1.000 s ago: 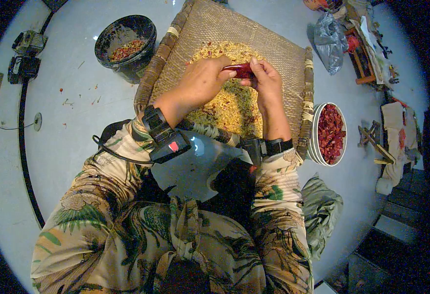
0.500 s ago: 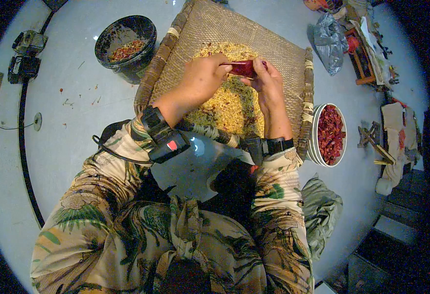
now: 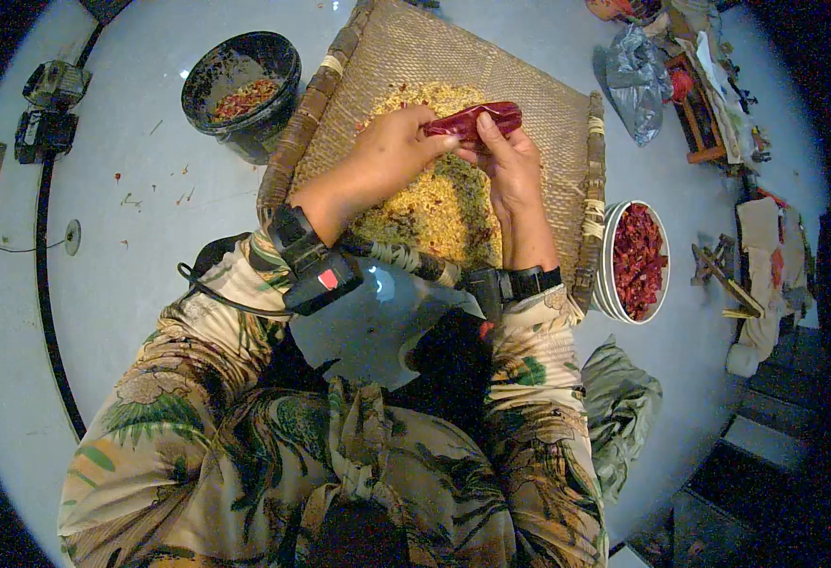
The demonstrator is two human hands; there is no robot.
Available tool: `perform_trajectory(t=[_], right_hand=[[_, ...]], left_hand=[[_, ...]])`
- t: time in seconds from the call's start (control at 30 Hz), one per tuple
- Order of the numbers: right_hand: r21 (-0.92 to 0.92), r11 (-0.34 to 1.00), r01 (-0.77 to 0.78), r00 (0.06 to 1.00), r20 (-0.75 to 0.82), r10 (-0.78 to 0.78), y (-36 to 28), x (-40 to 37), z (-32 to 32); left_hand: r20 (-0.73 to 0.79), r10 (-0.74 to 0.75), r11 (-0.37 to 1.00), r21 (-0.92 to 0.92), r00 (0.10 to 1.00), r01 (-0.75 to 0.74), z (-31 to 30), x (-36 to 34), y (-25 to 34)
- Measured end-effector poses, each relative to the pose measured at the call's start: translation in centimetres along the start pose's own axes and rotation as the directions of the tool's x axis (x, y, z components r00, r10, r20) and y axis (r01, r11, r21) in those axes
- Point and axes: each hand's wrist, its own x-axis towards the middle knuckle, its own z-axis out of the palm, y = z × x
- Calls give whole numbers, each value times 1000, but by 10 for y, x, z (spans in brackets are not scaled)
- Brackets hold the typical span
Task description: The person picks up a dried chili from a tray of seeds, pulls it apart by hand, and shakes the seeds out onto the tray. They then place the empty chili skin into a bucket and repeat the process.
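A dark red dried chili pepper (image 3: 491,119) lies across both hands, above a woven tray (image 3: 463,47). My left hand (image 3: 398,142) pinches its left end between thumb and fingers. My right hand (image 3: 513,161) grips the pepper nearer its right end, the thumb pressed on its upper side. Beneath the hands, yellow seeds (image 3: 415,210) are spread over the tray, with darker greenish patches and small red bits among them. Part of the seed heap is hidden by my hands and wrists.
At the tray's left stands a black bucket (image 3: 243,95) holding reddish scraps. On the right, a white bucket (image 3: 641,260) is full of dried red chilies. A grey plastic bag (image 3: 635,85) and a wooden stool (image 3: 699,109) are at upper right; crumpled green cloth (image 3: 621,412) lies lower right.
The chili has turned so that more of its length shows, its right end now raised. My right hand has shifted slightly down, and my left fingers have moved onto the pepper's left end.
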Motion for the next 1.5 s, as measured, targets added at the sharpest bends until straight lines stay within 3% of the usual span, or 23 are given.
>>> perform_trajectory(t=[0.1, 0.2, 0.4, 0.7, 0.77, 0.87, 1.0, 1.27, 1.5], right_hand=[[-12, 1000, -8, 999, -37, 7, 2, 3, -2], [-16, 1000, -19, 1000, -25, 19, 2, 4, -2], [-24, 999, -28, 1000, -6, 28, 0, 3, 0], [-30, 999, -20, 1000, 12, 20, 2, 4, -1], [-3, 1000, -2, 1000, 10, 2, 0, 2, 2], [-124, 992, 32, 1000, 3, -31, 6, 2, 3], [-158, 987, -16, 999, 41, 23, 8, 1, 4], [-58, 998, -15, 994, 110, 22, 3, -5, 10], [-113, 994, 6, 991, 133, 9, 9, -4, 6]], left_hand=[[40, 32, 979, 200, 999, -40, -7, -2, 9], [-23, 101, 970, 224, 995, -93, -4, -5, 11], [15, 89, 934, 347, 996, -89, -3, -3, 9], [86, -3, 924, 382, 996, -31, -8, -3, 16], [70, 18, 920, 390, 997, -44, -8, -5, 19], [37, 59, 923, 379, 998, -69, -8, -7, 20], [-14, 138, 923, 364, 990, -123, -6, -8, 15], [-14, 106, 952, 291, 994, -97, -5, -7, 12], [-21, 59, 966, 252, 998, -52, -4, -9, 13]])
